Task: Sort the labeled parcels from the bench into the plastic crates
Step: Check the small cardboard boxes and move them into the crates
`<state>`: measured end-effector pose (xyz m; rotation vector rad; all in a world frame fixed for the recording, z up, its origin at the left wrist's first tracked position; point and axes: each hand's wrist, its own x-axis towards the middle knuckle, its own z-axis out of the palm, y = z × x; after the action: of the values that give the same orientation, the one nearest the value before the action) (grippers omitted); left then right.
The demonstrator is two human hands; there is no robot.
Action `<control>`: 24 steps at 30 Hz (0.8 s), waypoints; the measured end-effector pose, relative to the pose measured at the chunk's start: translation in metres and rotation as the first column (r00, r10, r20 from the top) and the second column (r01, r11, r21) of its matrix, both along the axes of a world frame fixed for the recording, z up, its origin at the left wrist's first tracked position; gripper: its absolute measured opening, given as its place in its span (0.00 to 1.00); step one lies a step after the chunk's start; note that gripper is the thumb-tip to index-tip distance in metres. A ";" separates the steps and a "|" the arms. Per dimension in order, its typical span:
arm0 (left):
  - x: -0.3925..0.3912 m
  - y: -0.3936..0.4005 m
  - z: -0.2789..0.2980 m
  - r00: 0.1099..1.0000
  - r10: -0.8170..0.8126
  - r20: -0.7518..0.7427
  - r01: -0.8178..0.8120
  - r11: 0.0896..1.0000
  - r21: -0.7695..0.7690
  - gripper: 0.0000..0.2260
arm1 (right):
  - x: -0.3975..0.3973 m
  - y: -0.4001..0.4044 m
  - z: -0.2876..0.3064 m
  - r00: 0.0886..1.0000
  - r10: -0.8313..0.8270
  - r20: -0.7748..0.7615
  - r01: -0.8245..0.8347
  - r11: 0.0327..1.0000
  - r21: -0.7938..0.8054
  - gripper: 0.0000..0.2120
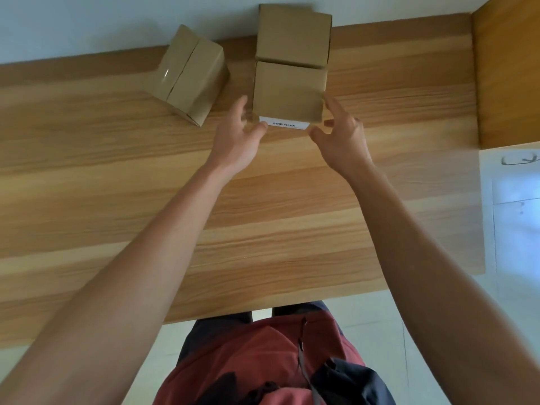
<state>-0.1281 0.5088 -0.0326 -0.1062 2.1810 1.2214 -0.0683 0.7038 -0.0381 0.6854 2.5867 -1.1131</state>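
Observation:
Three brown cardboard parcels lie at the far side of the wooden bench (204,200). The nearest parcel (287,92) carries a white printed label (284,123) on its front face. A second parcel (293,35) stands right behind it against the wall. A taped parcel (190,74) sits turned at an angle to the left. My left hand (238,135) is at the labeled parcel's left front corner, fingers spread, thumb touching the label's edge. My right hand (340,135) is at its right front corner, fingers apart. Neither hand has closed around it.
A wooden side panel (508,77) rises at the bench's right end. Below it, a white surface (514,200) with a dark hook-like mark lies to the right. The bench's near edge runs just in front of my red and dark clothing (263,361). No crates are in view.

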 end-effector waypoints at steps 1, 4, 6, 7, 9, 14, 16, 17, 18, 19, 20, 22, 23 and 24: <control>0.000 0.001 0.000 1.000 0.008 0.018 -0.009 1.000 0.018 0.31 | -0.002 -0.001 -0.002 1.000 0.017 -0.003 -0.017 1.000 0.006 0.32; 0.002 0.004 0.001 0.999 0.034 0.019 -0.034 0.999 0.034 0.18 | -0.004 -0.005 -0.004 0.998 0.058 -0.020 -0.057 0.998 0.026 0.31; 0.005 0.004 0.001 0.999 0.052 -0.006 -0.052 0.998 0.037 0.13 | -0.003 -0.005 -0.004 0.998 0.060 -0.023 -0.059 0.997 0.046 0.31; 0.007 0.004 0.002 0.997 0.069 -0.018 -0.068 0.997 0.047 0.13 | -0.001 -0.005 -0.003 0.998 0.059 -0.025 -0.058 0.997 0.051 0.31; 0.011 0.003 0.005 0.994 0.101 -0.039 -0.098 0.993 0.067 0.14 | 0.004 -0.005 0.000 0.997 0.057 -0.046 -0.054 0.997 0.054 0.30; 0.027 -0.007 0.027 0.987 0.135 -0.083 -0.125 0.985 0.117 0.22 | 0.023 -0.007 0.014 0.989 0.038 -0.142 -0.029 0.997 0.070 0.28; 0.036 -0.013 0.037 0.983 0.153 -0.105 -0.139 0.982 0.128 0.21 | 0.031 -0.009 0.023 0.980 0.023 -0.197 -0.009 0.997 0.074 0.26; 0.041 -0.016 0.043 0.979 0.162 -0.121 -0.145 0.980 0.135 0.21 | 0.034 -0.011 0.029 0.973 0.021 -0.230 -0.004 0.997 0.072 0.26; 0.046 -0.019 0.049 0.975 0.171 -0.139 -0.152 0.978 0.141 0.21 | 0.038 -0.013 0.035 0.964 0.022 -0.264 -0.004 0.998 0.069 0.26; 0.051 -0.022 0.056 0.972 0.179 -0.149 -0.157 0.976 0.149 0.21 | 0.042 -0.016 0.041 0.956 0.025 -0.292 -0.004 0.997 0.071 0.25; 0.055 -0.026 0.063 0.969 0.191 -0.156 -0.165 0.973 0.164 0.22 | 0.045 -0.020 0.048 0.948 0.024 -0.317 0.000 0.997 0.075 0.25; 0.063 -0.035 0.076 0.960 0.220 -0.176 -0.184 0.962 0.201 0.22 | 0.051 -0.027 0.062 0.927 0.011 -0.375 0.020 0.997 0.080 0.25; 0.066 -0.039 0.082 0.952 0.240 -0.187 -0.198 0.956 0.218 0.23 | 0.054 -0.030 0.069 0.908 0.007 -0.418 0.031 0.996 0.084 0.24; 0.070 -0.043 0.088 0.945 0.263 -0.197 -0.213 0.947 0.238 0.22 | 0.055 -0.033 0.075 0.885 0.008 -0.465 0.039 0.995 0.091 0.23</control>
<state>-0.0583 0.4660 0.0549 -0.1522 2.2611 1.6722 -0.0131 0.6704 0.0366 0.5052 3.0585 -1.2968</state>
